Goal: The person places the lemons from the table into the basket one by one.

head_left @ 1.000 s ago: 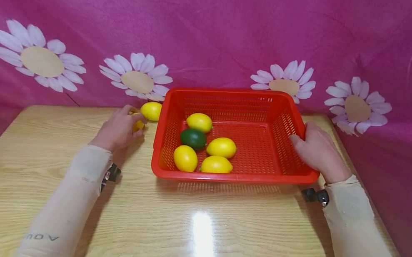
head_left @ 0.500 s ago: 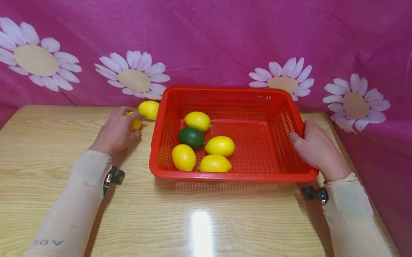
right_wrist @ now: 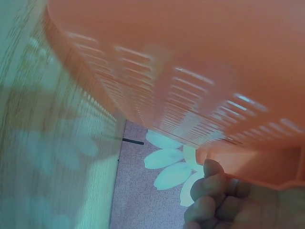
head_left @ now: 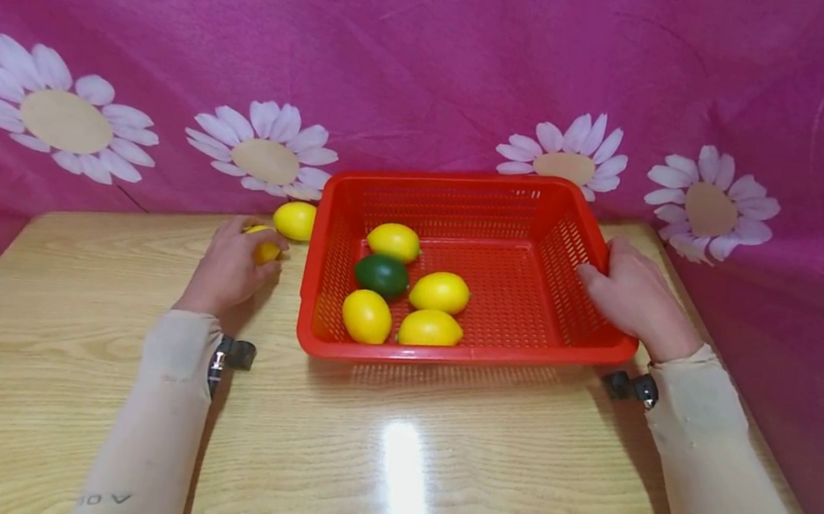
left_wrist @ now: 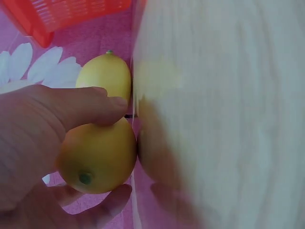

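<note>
My left hand [head_left: 230, 267] is around a yellow lemon [left_wrist: 97, 157] on the table, left of the red plastic basket [head_left: 465, 353]. In the left wrist view its thumb lies along one side of that lemon and the fingers curl at the other. A second lemon [head_left: 295, 220] lies just behind it, near the basket's left wall. With my right hand [head_left: 637, 302] I grip the basket's right rim; in the right wrist view the fingers [right_wrist: 205, 205] curl under it. Inside the basket, toward the left, are several lemons [head_left: 441, 293] and one dark green fruit [head_left: 381, 276].
The wooden table [head_left: 301, 446] carries the basket. A magenta cloth [head_left: 418, 57] with white daisies hangs behind the table and along its sides, close to the basket's back wall.
The head view has shifted slightly, so the things appear a little farther left. My left hand has turned slightly about its lemon. The right hand keeps its grip on the basket rim.
</note>
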The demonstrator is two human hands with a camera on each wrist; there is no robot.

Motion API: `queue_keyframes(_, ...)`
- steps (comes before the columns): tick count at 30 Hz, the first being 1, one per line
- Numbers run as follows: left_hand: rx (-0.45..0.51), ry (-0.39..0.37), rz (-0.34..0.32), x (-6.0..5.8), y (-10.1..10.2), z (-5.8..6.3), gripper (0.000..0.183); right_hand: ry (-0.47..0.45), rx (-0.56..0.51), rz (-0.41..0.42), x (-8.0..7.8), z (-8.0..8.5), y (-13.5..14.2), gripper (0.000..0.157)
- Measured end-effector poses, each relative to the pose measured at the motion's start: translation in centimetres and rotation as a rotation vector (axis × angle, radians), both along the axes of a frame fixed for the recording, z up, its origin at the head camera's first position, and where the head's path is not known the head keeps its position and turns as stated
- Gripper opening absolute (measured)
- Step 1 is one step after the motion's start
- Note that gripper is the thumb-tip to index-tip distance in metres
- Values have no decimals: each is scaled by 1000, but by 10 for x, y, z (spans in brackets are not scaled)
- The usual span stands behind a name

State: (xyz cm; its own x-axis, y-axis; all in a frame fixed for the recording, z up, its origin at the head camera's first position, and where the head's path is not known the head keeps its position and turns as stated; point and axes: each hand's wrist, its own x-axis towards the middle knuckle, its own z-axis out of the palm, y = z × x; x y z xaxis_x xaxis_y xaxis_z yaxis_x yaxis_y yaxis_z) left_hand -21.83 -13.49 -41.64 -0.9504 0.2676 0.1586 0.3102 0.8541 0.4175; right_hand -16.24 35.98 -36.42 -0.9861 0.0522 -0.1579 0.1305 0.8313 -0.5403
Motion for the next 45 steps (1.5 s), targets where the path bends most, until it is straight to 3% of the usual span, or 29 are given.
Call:
queue_keyframes(12,41,61,-47,5,-1,2,25,-2,-8,7,3,-5,-1,53)
queue_keyframes(21,52,-1,-10,4,2,2,26,46,38,29,-2,2,3,49)
queue_keyframes(35,40,-9,-11,3,2,-4,28,18,49,37,-2,0,5,49)
queue_keyframes(45,25,-45,1,4,3,0,31,17,22,45,-3,-1,6,50)
